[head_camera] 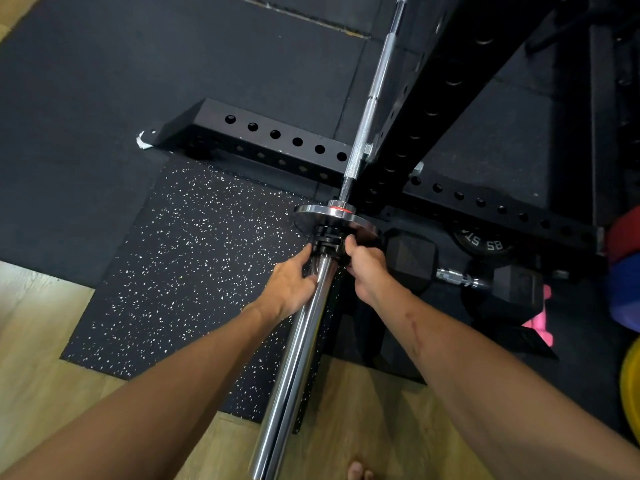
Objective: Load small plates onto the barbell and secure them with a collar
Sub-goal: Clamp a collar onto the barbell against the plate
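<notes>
Rack [446,88], black steel with peg holes, carries the barbell [298,341] off the floor, so the chrome sleeve sticks out free toward the person for loading. Floor: dark rubber, a speckled mat [194,271] under the sleeve end, wood planks nearer.

Small plates [311,214], shiny metal, already on the sleeve, pushed in against the bar's shoulder where a red ring shows; exact count unclear, edge-on view.

Collar [327,240], black, sits on the sleeve right behind the plates, touching or nearly so. Both hands are on it, probably to press it tight and lock it. Left hand [294,285]: grip partly closed, fingertips on the collar's left side, thumb on the sleeve. Right hand [367,265]: grip curled shut around the collar's right side. Whether the latch is closed cannot be told.

Storage: no bins visible. Dumbbell [460,271] lies on the floor right of the sleeve; a plate [485,242] stands behind it; coloured plates at the right edge.
</notes>
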